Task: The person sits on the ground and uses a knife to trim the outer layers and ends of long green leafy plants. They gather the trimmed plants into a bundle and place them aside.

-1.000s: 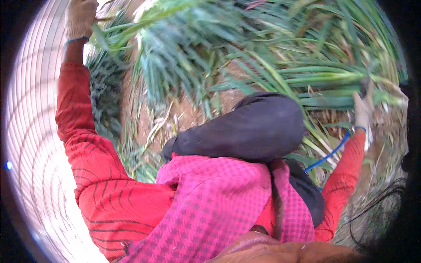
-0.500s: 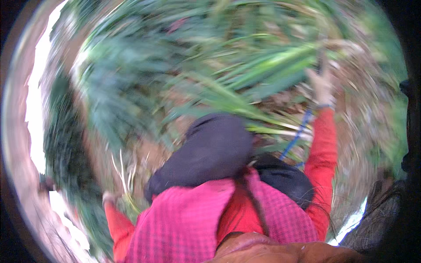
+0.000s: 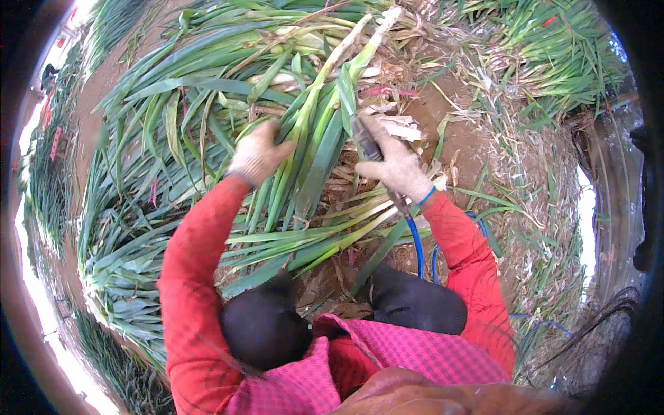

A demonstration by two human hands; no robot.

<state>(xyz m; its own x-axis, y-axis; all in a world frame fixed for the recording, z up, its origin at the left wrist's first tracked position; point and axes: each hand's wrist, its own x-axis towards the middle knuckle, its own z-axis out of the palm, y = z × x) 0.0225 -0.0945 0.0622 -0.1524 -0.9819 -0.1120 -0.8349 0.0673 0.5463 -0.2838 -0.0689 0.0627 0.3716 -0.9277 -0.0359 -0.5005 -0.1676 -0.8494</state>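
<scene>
A few green onions (image 3: 319, 111) with pale stems and long green leaves lie between my hands, stems pointing away from me. My left hand (image 3: 261, 153), in a pale knit glove, is beside their leaves with thumb and fingers apart. My right hand (image 3: 395, 164), also gloved, is closed around a dark-handled air gun (image 3: 366, 137). A blue hose (image 3: 417, 243) runs from the lower end of this tool toward my knees. The air gun's tip is close to the leaves; whether it touches them I cannot tell. More green onions (image 3: 339, 235) lie just in front of my knees.
A big heap of green onions (image 3: 159, 152) spreads across the left and far side. Another pile (image 3: 553, 59) lies at the far right. Peeled skins and dry scraps (image 3: 498, 131) litter the soil on the right. Dark cords (image 3: 609, 318) show at the lower right.
My left hand has come up from the lower left to the green onions in the middle. My right hand has moved inward from the right with the air gun. The view has steadied.
</scene>
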